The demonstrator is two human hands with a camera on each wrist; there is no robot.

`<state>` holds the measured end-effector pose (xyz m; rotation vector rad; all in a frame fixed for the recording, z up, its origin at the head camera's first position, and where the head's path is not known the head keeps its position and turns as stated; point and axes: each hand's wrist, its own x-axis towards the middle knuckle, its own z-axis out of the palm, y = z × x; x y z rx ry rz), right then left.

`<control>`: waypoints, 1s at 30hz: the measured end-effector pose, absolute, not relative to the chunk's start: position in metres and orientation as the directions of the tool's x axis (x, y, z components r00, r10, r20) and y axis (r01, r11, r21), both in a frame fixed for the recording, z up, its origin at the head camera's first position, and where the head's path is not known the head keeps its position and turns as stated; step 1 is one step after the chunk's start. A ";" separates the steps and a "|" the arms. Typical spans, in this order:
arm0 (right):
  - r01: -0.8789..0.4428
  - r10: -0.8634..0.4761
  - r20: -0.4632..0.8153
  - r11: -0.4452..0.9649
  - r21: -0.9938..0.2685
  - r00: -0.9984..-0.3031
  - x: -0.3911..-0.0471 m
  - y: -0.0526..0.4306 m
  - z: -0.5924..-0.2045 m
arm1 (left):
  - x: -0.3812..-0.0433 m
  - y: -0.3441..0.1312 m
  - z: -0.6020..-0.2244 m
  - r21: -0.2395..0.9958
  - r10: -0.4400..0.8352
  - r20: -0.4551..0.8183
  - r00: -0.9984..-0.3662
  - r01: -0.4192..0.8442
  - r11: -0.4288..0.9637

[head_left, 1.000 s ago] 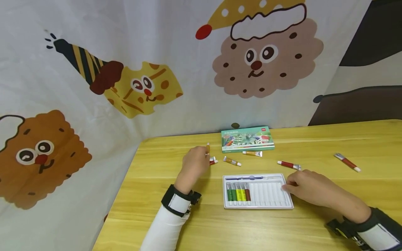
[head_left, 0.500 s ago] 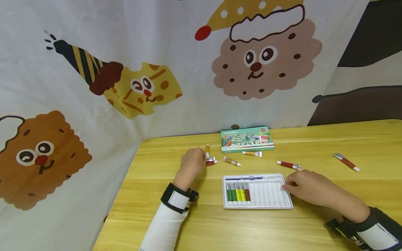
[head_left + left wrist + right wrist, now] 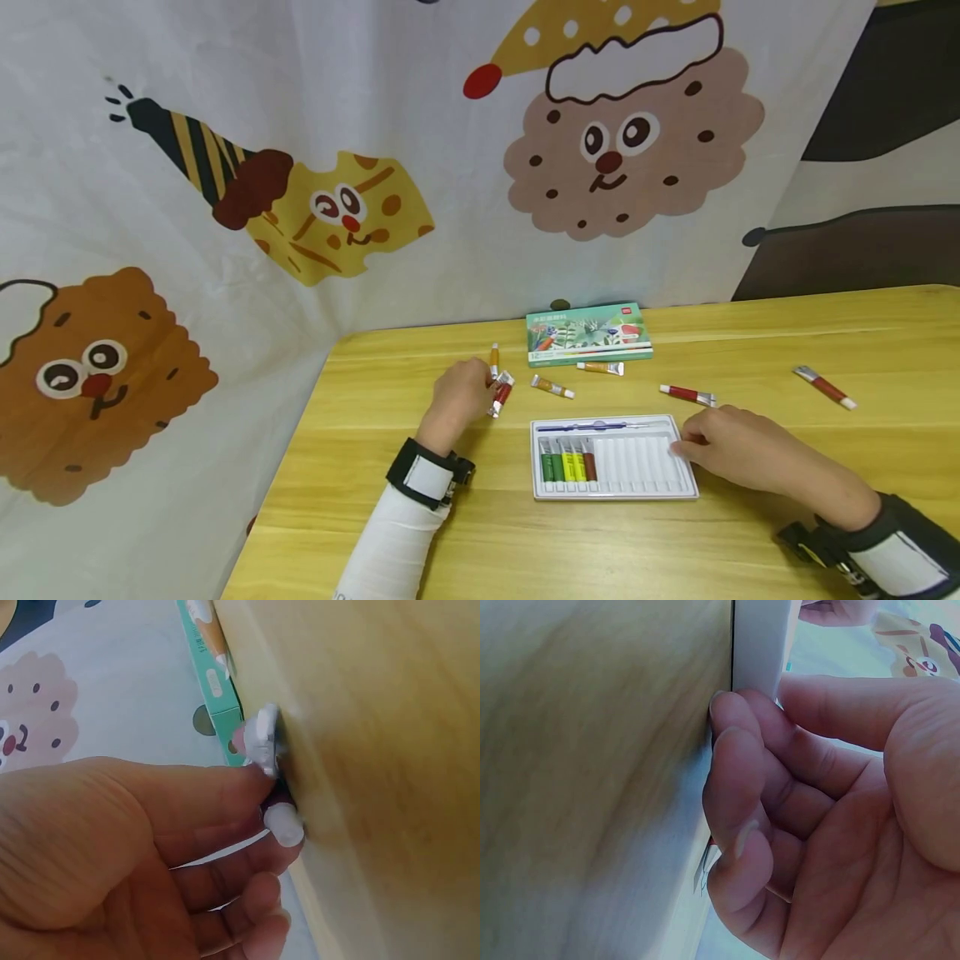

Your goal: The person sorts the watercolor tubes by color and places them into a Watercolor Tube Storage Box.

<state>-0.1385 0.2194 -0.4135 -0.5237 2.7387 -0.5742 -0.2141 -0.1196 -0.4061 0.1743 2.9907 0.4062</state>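
In the head view my left hand [image 3: 459, 393] is at two dark red paint tubes [image 3: 502, 395] lying close together. In the left wrist view its thumb and forefinger pinch a paint tube; a silver crimped end [image 3: 262, 741] and a white cap [image 3: 285, 824] show, though which tube each belongs to is hard to tell. My right hand [image 3: 738, 446] holds the right edge of a white plastic tray [image 3: 645, 492], thumb on the rim and fingers curled at its side. Green, yellow and brown tubes [image 3: 567, 461] fill the tray's left slots, below a blue paintbrush [image 3: 581, 427].
A green paint box [image 3: 589, 335] lies at the back by the printed curtain [image 3: 465, 250]. Loose on the wooden table [image 3: 600, 550] are ochre tubes [image 3: 552, 387] [image 3: 600, 367] [image 3: 494, 358], a red tube [image 3: 687, 394] and a brownish-red tube [image 3: 824, 387].
The red tubes at my left hand have turned from lying nearly crosswise to slanting lengthwise, and the hand has shifted slightly nearer. My right hand stays on the tray's edge.
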 end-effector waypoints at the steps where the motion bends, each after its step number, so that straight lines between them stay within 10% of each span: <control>1: -0.285 -0.403 -0.208 0.855 -0.434 -0.891 -0.139 0.219 -0.414 | -0.214 -0.120 -0.407 0.271 0.132 -0.103 -0.986 0.100 0.957; 12: -0.284 -0.399 -0.204 0.857 -0.431 -0.894 -0.139 0.220 -0.416 | -0.213 -0.120 -0.403 0.449 0.055 -0.137 -0.989 -0.013 0.893; 30: -0.253 -0.384 -0.208 0.847 -0.467 -0.900 -0.137 0.217 -0.415 | -0.184 -0.087 -0.371 0.608 0.250 -0.033 -0.968 0.179 0.773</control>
